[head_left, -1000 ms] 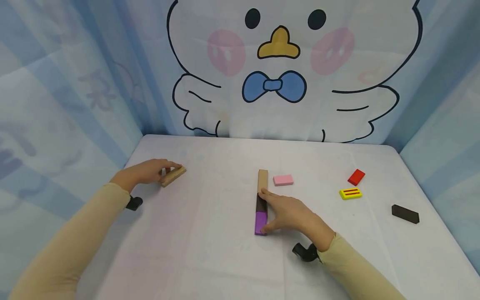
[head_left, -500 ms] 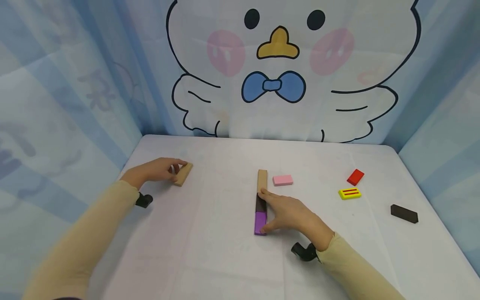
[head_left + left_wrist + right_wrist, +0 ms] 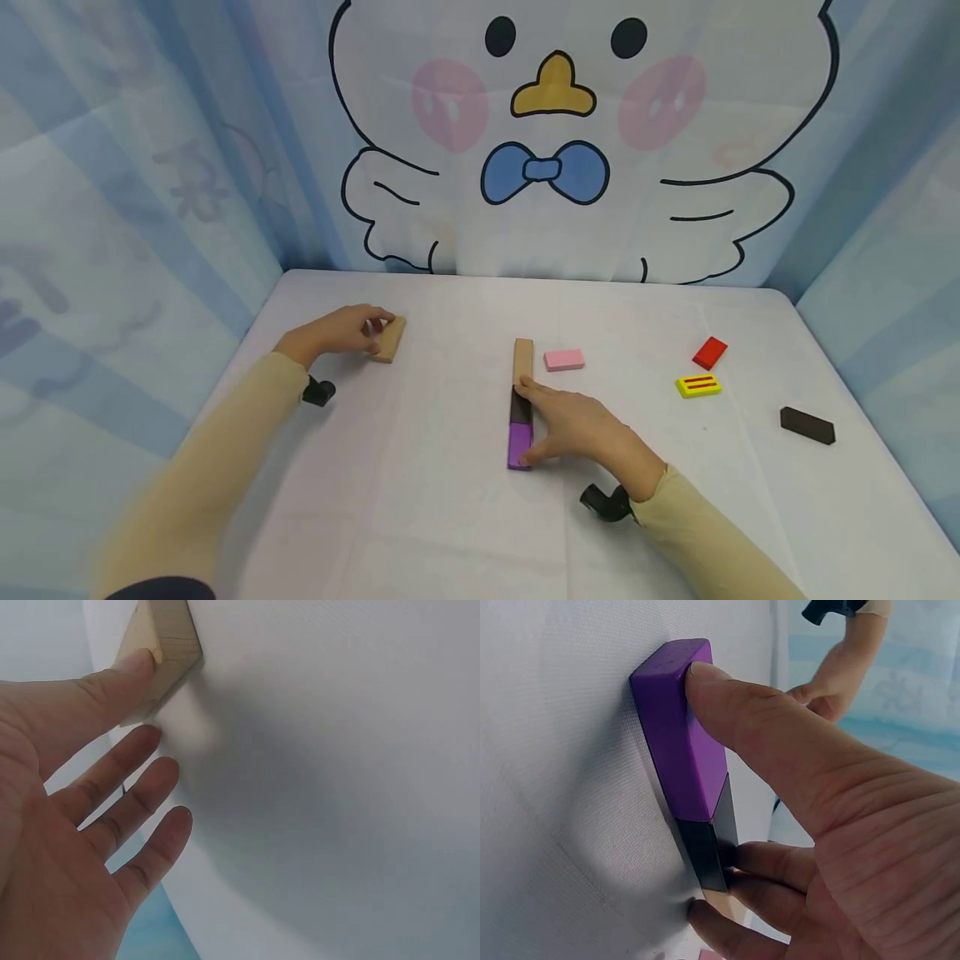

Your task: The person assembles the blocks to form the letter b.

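Observation:
In the head view, my left hand (image 3: pixel 337 332) pinches a plain wooden block (image 3: pixel 389 339) on the left of the table; the left wrist view shows the thumb on the block (image 3: pixel 176 645) and the other fingers spread loosely. At mid-table a purple block (image 3: pixel 519 444), a black block (image 3: pixel 520 406) and another plain wooden block (image 3: pixel 522 360) lie end to end in one row. Over this row rests my right hand (image 3: pixel 581 425). Its thumb touches the purple block (image 3: pixel 679 735), and its fingertips touch the side of the black block (image 3: pixel 705 855).
A pink block (image 3: pixel 564 360) lies right of the row. Further right are a red block (image 3: pixel 709 353), a yellow block (image 3: pixel 698 386) with red stripes and a dark block (image 3: pixel 807 425). A printed curtain stands behind the white table (image 3: pixel 435 500).
My left hand has moved right and slightly away with the wooden block, which has turned more in line with the row. The right hand and the row have stayed in place.

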Demonstrator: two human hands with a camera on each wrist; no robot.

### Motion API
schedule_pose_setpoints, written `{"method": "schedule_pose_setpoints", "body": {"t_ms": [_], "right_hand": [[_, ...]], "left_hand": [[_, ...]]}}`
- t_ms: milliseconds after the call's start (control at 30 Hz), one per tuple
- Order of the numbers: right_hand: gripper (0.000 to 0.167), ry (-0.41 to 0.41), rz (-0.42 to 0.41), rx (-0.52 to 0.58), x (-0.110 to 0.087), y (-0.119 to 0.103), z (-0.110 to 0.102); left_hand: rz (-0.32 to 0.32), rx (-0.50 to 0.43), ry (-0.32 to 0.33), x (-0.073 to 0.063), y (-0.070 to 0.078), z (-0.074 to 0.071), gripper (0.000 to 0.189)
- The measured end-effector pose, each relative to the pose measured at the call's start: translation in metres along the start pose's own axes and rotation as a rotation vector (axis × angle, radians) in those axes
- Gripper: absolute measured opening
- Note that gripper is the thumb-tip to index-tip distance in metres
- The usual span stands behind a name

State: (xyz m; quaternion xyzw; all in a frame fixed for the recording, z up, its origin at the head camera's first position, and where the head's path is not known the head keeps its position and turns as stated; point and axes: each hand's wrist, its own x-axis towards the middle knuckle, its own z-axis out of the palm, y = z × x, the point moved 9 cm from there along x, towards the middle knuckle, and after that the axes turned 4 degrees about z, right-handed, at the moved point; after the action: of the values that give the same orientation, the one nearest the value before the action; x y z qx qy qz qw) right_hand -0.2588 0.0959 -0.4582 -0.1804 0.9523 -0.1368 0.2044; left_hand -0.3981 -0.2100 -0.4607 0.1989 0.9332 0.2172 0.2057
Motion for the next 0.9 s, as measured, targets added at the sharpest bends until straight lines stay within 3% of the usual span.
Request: {"method": "schedule_pose_setpoints", "body": {"t_ms": [500, 900], "right_hand": [[0.109, -0.004, -0.002, 0.019, 0.000, 0.002, 0.001], [0.109, -0.002, 0.010, 0.034, -0.001, 0.003, 0.000]], "left_hand": [[0.097, 0.033, 0.069, 0.036, 0.035, 0.004, 0.065], [0.107, 0.034, 0.102, 0.063, 0.060, 0.012, 0.064]]}}
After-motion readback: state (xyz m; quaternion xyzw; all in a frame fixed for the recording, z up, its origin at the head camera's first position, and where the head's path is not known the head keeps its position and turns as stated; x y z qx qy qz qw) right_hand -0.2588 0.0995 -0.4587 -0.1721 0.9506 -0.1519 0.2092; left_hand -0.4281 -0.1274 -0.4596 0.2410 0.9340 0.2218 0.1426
